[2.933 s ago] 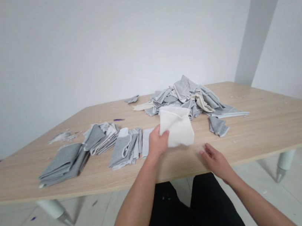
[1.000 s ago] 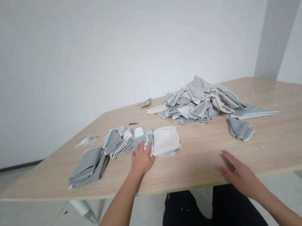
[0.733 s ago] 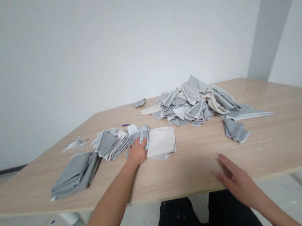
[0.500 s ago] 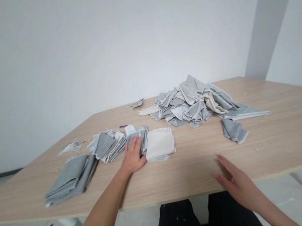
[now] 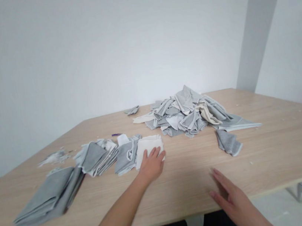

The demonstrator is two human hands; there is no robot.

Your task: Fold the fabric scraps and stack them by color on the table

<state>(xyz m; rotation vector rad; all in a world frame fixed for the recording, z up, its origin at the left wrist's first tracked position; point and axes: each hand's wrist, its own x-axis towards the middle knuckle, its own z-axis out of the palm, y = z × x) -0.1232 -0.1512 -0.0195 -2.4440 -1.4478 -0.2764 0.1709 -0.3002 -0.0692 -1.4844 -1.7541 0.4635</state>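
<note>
My left hand lies flat, fingers spread, on the near part of a folded white cloth in the middle of the wooden table. That cloth lies partly over a folded grey stack to its left. My right hand rests open near the table's front edge, fingers stretched out, holding nothing. A loose heap of grey and cream cloths sits further back, and a single grey cloth lies to the right of my left hand.
Two more folded grey stacks lie to the left, one beside the middle stack and one near the left front edge. Small scraps and a grey piece lie farther back. A white wall stands behind.
My left hand laid the white cloth down beside the grey stack, slid from that stack onto the white cloth and now presses on it. My right hand stayed near the front edge.
</note>
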